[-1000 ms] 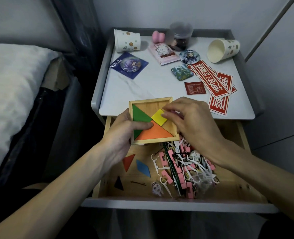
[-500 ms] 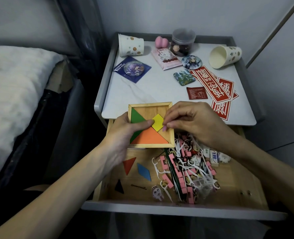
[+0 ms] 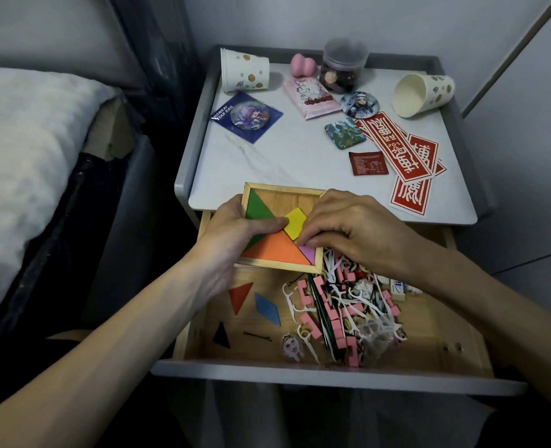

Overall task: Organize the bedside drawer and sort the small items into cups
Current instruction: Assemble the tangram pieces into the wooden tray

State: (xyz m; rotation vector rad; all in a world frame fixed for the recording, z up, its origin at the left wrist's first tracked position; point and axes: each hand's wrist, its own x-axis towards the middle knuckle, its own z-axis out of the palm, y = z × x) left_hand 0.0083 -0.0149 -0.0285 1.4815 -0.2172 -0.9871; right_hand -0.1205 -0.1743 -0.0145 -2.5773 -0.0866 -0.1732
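Observation:
My left hand (image 3: pixel 238 229) grips the left side of a wooden tangram tray (image 3: pixel 287 197) over the open drawer (image 3: pixel 332 373), its thumb lying across the green and orange pieces. The tray holds a green triangle (image 3: pixel 256 206), an orange triangle (image 3: pixel 272 250), a yellow square (image 3: pixel 295 223) and a purple triangle (image 3: pixel 307 252). My right hand (image 3: pixel 348 226) has its fingertips curled onto the purple triangle at the tray's lower right. Loose in the drawer lie a red triangle (image 3: pixel 239 295), a blue rhomboid (image 3: pixel 267 308) and a black triangle (image 3: pixel 221 335).
The drawer also holds a heap of pink clips and white floss picks (image 3: pixel 345 312), a hairpin (image 3: pixel 257 335) and a small figure charm (image 3: pixel 291 346). On the nightstand stand one upright upside-down cup (image 3: pixel 243 74), one tipped cup (image 3: pixel 422 95), a jar (image 3: pixel 343 69), badges and red stickers (image 3: pixel 403 156). A bed lies left.
My right hand has set a purple triangle into the tray's lower right corner beneath the yellow square. The tray and my left hand stay in place.

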